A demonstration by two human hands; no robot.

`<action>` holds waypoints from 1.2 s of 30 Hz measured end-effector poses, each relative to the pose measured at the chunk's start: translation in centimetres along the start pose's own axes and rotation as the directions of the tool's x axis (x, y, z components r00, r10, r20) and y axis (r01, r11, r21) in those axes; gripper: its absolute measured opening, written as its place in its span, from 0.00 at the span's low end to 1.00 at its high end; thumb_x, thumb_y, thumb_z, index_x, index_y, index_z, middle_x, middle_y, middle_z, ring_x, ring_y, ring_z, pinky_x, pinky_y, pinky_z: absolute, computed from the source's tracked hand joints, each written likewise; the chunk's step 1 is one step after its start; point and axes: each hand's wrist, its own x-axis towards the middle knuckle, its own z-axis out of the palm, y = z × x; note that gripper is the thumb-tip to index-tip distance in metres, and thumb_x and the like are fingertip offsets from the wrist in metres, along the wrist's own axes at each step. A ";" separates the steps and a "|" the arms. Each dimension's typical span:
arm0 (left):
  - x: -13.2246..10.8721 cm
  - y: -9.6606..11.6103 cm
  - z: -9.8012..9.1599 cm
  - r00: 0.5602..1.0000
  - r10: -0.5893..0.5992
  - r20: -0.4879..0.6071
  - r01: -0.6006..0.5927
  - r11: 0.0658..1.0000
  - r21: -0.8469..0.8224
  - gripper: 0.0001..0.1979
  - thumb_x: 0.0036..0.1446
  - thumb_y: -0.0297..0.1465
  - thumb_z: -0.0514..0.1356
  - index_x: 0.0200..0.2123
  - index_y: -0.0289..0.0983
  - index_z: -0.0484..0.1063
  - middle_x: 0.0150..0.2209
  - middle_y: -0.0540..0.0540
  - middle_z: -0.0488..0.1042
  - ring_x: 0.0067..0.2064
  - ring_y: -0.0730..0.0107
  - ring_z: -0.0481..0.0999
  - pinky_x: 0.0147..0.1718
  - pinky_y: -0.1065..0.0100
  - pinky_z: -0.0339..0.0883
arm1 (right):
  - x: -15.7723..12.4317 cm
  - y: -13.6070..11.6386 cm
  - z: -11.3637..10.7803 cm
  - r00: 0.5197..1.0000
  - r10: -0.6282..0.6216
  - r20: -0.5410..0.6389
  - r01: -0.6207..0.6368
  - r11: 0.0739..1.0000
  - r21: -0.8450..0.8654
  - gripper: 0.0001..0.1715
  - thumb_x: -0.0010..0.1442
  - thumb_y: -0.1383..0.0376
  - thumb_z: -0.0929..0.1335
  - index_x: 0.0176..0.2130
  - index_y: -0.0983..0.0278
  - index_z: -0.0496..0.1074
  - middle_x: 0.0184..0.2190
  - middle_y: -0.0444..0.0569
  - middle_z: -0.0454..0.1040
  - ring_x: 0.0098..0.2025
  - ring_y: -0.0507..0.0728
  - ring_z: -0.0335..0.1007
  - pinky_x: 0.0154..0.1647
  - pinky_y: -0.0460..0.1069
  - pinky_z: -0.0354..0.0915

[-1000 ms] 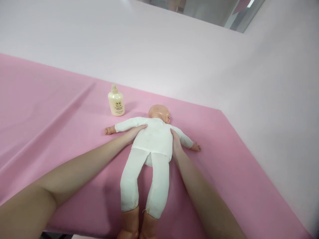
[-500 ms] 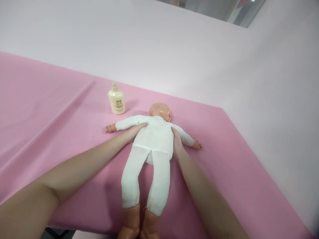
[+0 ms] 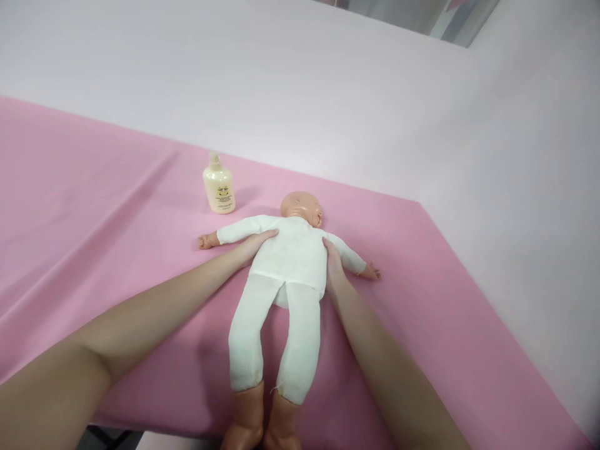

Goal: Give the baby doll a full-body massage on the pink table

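Observation:
A baby doll (image 3: 293, 253) with a white cloth body lies on the pink-covered table (image 3: 154, 187), its head toward the wall and turned to the right. Its arms are spread and its feet point toward me. My left hand (image 3: 255, 245) grips the left side of its torso under the arm, thumb on the cloth. On the opposite side my right hand (image 3: 332, 261) holds the torso in the same way. The other fingers of both hands are hidden beneath or behind the doll.
A pale yellow pump bottle (image 3: 219, 186) with a label stands left of the doll's head. Folds run through the pink cloth at the left. A white wall (image 3: 244, 81) rises behind the table, with a window (image 3: 412, 19) at the top.
The view has shifted very slightly. My hands and the doll stay where they were.

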 end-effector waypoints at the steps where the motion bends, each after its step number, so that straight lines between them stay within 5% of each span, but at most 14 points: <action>1: 0.1 0.0 0.0 1.000 -0.005 0.000 0.005 1.000 -0.002 0.44 0.56 0.52 0.59 0.68 0.30 0.62 0.59 0.36 0.75 0.68 0.49 0.65 0.66 0.61 0.62 | 0.0 0.0 0.0 1.000 -0.001 -0.002 0.001 1.000 -0.003 0.20 0.66 0.59 0.62 0.47 0.67 0.76 0.40 0.52 0.82 0.47 0.55 0.81 0.52 0.47 0.75; 36: -0.2 0.2 0.1 1.000 -0.007 0.002 0.007 1.000 0.011 0.43 0.56 0.53 0.59 0.66 0.29 0.64 0.61 0.35 0.73 0.67 0.48 0.66 0.65 0.62 0.62 | -0.1 0.1 -0.2 0.999 -0.031 -0.015 0.031 0.998 -0.050 0.19 0.64 0.59 0.63 0.47 0.66 0.76 0.38 0.52 0.82 0.49 0.56 0.79 0.57 0.49 0.73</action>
